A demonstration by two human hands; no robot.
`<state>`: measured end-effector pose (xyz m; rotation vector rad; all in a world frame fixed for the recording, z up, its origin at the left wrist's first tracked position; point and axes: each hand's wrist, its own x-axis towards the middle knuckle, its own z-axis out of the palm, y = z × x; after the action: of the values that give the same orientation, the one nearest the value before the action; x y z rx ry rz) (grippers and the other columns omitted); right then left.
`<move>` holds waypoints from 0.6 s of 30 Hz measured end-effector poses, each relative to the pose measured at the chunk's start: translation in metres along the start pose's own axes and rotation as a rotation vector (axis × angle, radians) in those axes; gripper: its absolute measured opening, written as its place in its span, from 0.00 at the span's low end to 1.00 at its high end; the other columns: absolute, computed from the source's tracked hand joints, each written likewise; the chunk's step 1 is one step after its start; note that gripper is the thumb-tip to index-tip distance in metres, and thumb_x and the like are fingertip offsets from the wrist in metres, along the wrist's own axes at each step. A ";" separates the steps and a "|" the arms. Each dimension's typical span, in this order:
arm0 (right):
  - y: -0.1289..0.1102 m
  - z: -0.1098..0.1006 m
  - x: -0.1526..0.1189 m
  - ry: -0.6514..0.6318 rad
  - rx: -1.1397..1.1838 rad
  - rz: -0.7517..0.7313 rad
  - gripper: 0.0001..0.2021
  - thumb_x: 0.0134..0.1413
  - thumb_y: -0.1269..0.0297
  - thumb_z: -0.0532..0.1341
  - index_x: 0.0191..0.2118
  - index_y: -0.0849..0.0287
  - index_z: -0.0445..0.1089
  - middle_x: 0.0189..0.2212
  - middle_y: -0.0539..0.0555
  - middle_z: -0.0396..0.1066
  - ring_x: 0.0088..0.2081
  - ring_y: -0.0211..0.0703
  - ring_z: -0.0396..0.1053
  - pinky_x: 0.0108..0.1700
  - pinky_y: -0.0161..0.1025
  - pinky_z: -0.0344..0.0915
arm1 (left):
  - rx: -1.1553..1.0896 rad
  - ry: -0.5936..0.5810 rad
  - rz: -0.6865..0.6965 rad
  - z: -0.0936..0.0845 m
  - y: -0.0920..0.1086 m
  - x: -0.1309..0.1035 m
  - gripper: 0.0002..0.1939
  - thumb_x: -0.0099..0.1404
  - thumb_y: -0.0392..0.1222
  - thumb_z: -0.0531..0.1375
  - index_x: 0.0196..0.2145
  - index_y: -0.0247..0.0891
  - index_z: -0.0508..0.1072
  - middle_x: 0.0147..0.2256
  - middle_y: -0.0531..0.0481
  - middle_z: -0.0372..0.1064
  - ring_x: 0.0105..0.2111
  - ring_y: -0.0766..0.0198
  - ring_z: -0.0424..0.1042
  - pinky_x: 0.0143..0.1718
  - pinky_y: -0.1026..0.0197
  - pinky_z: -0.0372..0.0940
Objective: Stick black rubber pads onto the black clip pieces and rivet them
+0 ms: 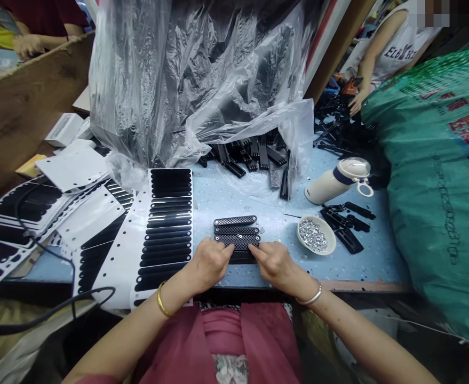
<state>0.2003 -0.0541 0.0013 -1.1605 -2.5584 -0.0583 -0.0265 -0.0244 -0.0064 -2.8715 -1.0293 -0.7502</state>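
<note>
My left hand [212, 261] is curled closed, a fingertip pressed on the left end of a black textured strip [236, 242]. At the strip's right end, my right hand [274, 261] is curled in the same way with a fingertip on it. Further similar black strips [235, 220] lie side by side on the table just beyond, with small metal bits on their ends. Left of my left hand is a white sheet [138, 213] bearing rows of black rounded stickers [166, 240]. A white bowl [299, 237] of small silver metal parts [314, 236] stands to the right.
A cream bottle [322, 186] lies tilted behind the bowl, near loose black parts [344, 229]. Clear plastic [234, 112] spills black pieces [254, 152] at the back. Green sacks [438, 186] stand right; sticker sheets [74, 168] pile left. A cable [50, 317] crosses lower left. Two other people work beyond.
</note>
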 end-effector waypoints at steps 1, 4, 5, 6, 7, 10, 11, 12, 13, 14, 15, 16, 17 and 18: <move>-0.001 -0.003 -0.002 -0.053 -0.030 -0.018 0.20 0.53 0.81 0.50 0.49 0.69 0.70 0.25 0.55 0.66 0.26 0.42 0.60 0.28 0.39 0.55 | 0.011 -0.020 0.010 -0.002 0.000 -0.002 0.12 0.62 0.30 0.52 0.40 0.33 0.73 0.21 0.50 0.67 0.20 0.58 0.67 0.24 0.56 0.63; -0.001 -0.010 -0.008 -0.170 -0.087 -0.040 0.24 0.51 0.81 0.51 0.55 0.71 0.65 0.28 0.56 0.66 0.28 0.43 0.60 0.30 0.41 0.55 | 0.021 -0.063 0.021 -0.005 0.000 -0.005 0.16 0.59 0.29 0.53 0.44 0.31 0.72 0.22 0.49 0.68 0.21 0.58 0.68 0.25 0.55 0.63; 0.000 -0.012 -0.010 -0.189 -0.099 -0.038 0.24 0.51 0.81 0.51 0.55 0.71 0.65 0.28 0.56 0.66 0.28 0.44 0.59 0.30 0.41 0.55 | 0.020 -0.074 0.021 -0.005 0.000 -0.006 0.17 0.59 0.29 0.53 0.45 0.31 0.72 0.22 0.49 0.68 0.21 0.57 0.68 0.25 0.55 0.63; 0.001 -0.013 -0.012 -0.195 -0.108 -0.031 0.24 0.50 0.82 0.51 0.55 0.71 0.65 0.28 0.55 0.65 0.28 0.43 0.59 0.30 0.41 0.54 | 0.019 -0.082 0.019 -0.006 0.000 -0.006 0.18 0.58 0.28 0.53 0.45 0.31 0.72 0.22 0.49 0.68 0.21 0.57 0.68 0.25 0.55 0.63; 0.002 -0.013 -0.014 -0.193 -0.115 -0.022 0.24 0.49 0.82 0.51 0.55 0.71 0.65 0.27 0.55 0.65 0.27 0.43 0.59 0.29 0.40 0.54 | 0.016 -0.088 0.019 -0.007 -0.001 -0.006 0.18 0.57 0.28 0.53 0.45 0.31 0.72 0.22 0.49 0.68 0.21 0.57 0.68 0.25 0.55 0.63; 0.005 -0.014 -0.020 -0.165 -0.127 -0.003 0.25 0.48 0.83 0.51 0.54 0.73 0.66 0.26 0.54 0.64 0.27 0.43 0.58 0.29 0.40 0.53 | 0.013 -0.094 0.017 -0.009 -0.002 -0.006 0.18 0.56 0.27 0.53 0.44 0.31 0.73 0.22 0.48 0.68 0.21 0.58 0.68 0.25 0.55 0.63; 0.006 -0.013 -0.021 -0.153 -0.127 -0.003 0.25 0.48 0.83 0.51 0.53 0.73 0.66 0.25 0.54 0.64 0.26 0.43 0.58 0.28 0.40 0.53 | 0.015 -0.094 0.015 -0.009 -0.003 -0.006 0.18 0.56 0.28 0.53 0.44 0.31 0.73 0.22 0.48 0.68 0.21 0.58 0.68 0.25 0.56 0.62; 0.007 -0.012 -0.022 -0.140 -0.121 -0.005 0.25 0.48 0.83 0.50 0.53 0.73 0.66 0.25 0.54 0.65 0.26 0.43 0.59 0.28 0.40 0.53 | 0.018 -0.095 0.011 -0.010 -0.003 -0.007 0.18 0.56 0.28 0.53 0.43 0.31 0.73 0.22 0.49 0.68 0.21 0.59 0.68 0.25 0.56 0.62; 0.007 -0.011 -0.023 -0.124 -0.108 -0.004 0.24 0.49 0.84 0.50 0.53 0.73 0.66 0.25 0.54 0.65 0.26 0.42 0.59 0.28 0.40 0.53 | 0.022 -0.096 0.008 -0.011 -0.004 -0.008 0.18 0.56 0.28 0.53 0.43 0.32 0.73 0.22 0.49 0.68 0.21 0.59 0.67 0.25 0.56 0.62; 0.008 -0.009 -0.024 -0.101 -0.087 0.003 0.24 0.49 0.84 0.49 0.53 0.73 0.67 0.25 0.54 0.65 0.26 0.42 0.59 0.28 0.40 0.53 | 0.028 -0.097 0.005 -0.011 -0.005 -0.009 0.17 0.56 0.28 0.53 0.43 0.32 0.74 0.22 0.49 0.68 0.21 0.59 0.67 0.25 0.56 0.62; 0.009 -0.007 -0.024 -0.076 -0.056 0.015 0.23 0.50 0.84 0.49 0.52 0.72 0.67 0.24 0.53 0.64 0.25 0.41 0.59 0.27 0.39 0.54 | 0.035 -0.098 0.003 -0.012 -0.006 -0.011 0.17 0.57 0.28 0.52 0.43 0.32 0.74 0.22 0.48 0.68 0.21 0.59 0.67 0.26 0.56 0.62; 0.011 -0.004 -0.024 -0.051 -0.015 0.029 0.22 0.51 0.84 0.49 0.51 0.71 0.68 0.23 0.53 0.64 0.25 0.41 0.59 0.27 0.38 0.54 | 0.040 -0.100 0.002 -0.012 -0.007 -0.013 0.18 0.57 0.28 0.52 0.43 0.31 0.74 0.22 0.48 0.68 0.21 0.59 0.67 0.26 0.56 0.63; 0.013 -0.002 -0.024 -0.029 0.033 0.045 0.21 0.53 0.83 0.49 0.51 0.69 0.68 0.22 0.52 0.64 0.24 0.40 0.59 0.26 0.38 0.55 | 0.041 -0.103 0.001 -0.012 -0.009 -0.016 0.18 0.57 0.28 0.52 0.44 0.31 0.74 0.22 0.48 0.68 0.21 0.59 0.67 0.26 0.55 0.63; 0.015 0.000 -0.023 -0.011 0.084 0.059 0.20 0.55 0.83 0.49 0.50 0.68 0.68 0.22 0.51 0.63 0.24 0.39 0.59 0.26 0.37 0.57 | 0.038 -0.105 -0.002 -0.013 -0.010 -0.018 0.18 0.57 0.28 0.52 0.45 0.31 0.73 0.22 0.49 0.68 0.21 0.59 0.67 0.26 0.55 0.63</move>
<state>0.2256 -0.0612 -0.0075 -1.2065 -2.5086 0.0691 -0.0504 -0.0294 -0.0044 -2.9057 -1.0451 -0.5793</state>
